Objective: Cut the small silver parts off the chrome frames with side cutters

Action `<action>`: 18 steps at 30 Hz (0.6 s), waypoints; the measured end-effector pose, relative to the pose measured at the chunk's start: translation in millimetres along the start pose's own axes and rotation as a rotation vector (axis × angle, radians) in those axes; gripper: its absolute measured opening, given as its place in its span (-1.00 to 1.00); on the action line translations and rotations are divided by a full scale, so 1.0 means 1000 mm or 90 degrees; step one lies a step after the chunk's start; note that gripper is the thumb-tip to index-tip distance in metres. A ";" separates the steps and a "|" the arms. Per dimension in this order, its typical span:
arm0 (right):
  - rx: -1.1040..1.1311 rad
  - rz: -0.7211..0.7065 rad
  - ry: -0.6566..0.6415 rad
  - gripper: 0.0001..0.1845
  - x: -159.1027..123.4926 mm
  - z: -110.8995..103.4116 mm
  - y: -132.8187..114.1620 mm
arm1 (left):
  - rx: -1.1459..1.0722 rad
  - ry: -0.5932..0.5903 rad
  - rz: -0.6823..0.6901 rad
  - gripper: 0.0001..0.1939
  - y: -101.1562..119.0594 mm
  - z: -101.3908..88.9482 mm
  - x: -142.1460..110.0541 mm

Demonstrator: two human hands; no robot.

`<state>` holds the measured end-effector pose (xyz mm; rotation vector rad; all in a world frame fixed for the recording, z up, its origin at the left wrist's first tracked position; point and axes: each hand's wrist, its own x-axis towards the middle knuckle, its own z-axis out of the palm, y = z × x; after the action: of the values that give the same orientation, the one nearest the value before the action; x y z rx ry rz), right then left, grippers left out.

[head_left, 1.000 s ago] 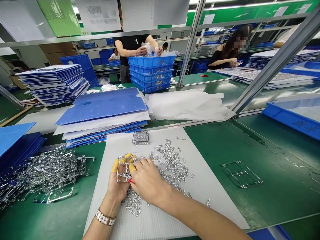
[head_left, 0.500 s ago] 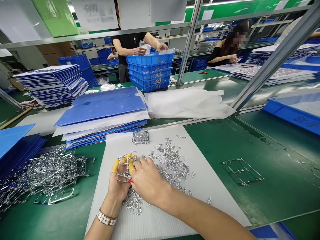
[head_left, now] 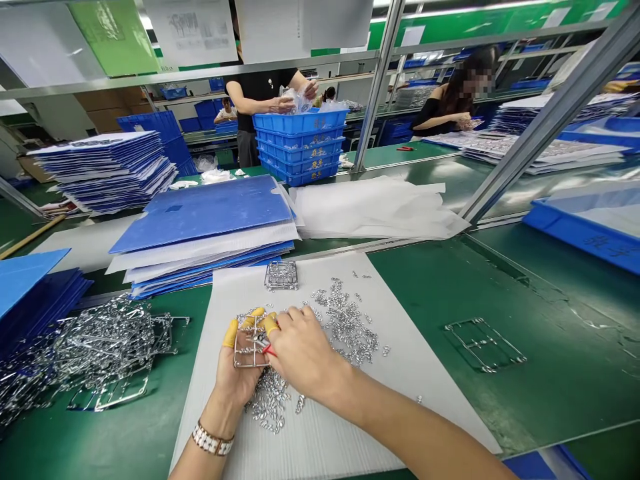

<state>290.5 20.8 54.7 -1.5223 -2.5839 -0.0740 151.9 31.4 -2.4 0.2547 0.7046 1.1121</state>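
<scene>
My left hand (head_left: 235, 373) holds up a chrome metal sprue frame (head_left: 244, 350), with yellow finger cots on its fingertips and a link bracelet watch (head_left: 213, 440) on the wrist. My right hand (head_left: 303, 353) grips small red-handled side cutters (head_left: 263, 341), whose jaws are at the frame. Small chrome parts (head_left: 345, 323) lie scattered on the white corrugated plastic sheet (head_left: 320, 433) under both hands. A square chrome frame (head_left: 281, 275) lies at the sheet's far edge.
A tangled heap of chrome sprues (head_left: 100, 350) sits left of the sheet on the green bench (head_left: 550, 380), and a bare sprue frame (head_left: 485, 345) lies right. Stacks of blue folders (head_left: 200, 223) and white plastic sheets (head_left: 375, 210) lie beyond. Co-workers (head_left: 260, 93) work behind blue crates (head_left: 300, 147).
My right hand and the cutters have shifted slightly up the frame, away from me. A few more small parts lie near my left hand. The co-worker's hands have moved over the crates.
</scene>
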 end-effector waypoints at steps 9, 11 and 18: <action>0.029 0.024 -0.026 -0.77 0.012 0.002 0.005 | 0.020 -0.009 -0.001 -0.64 -0.002 0.002 0.000; 0.031 0.023 -0.033 -0.77 0.012 0.001 0.005 | 0.014 -0.005 -0.003 -0.64 -0.002 0.002 0.000; 0.024 0.016 -0.047 -0.75 0.012 0.000 0.005 | 0.028 -0.020 0.006 -0.63 -0.004 -0.001 0.002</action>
<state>289.3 33.6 56.3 -1.5738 -2.6059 0.0342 154.7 31.3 -6.1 0.3120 0.7010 1.0998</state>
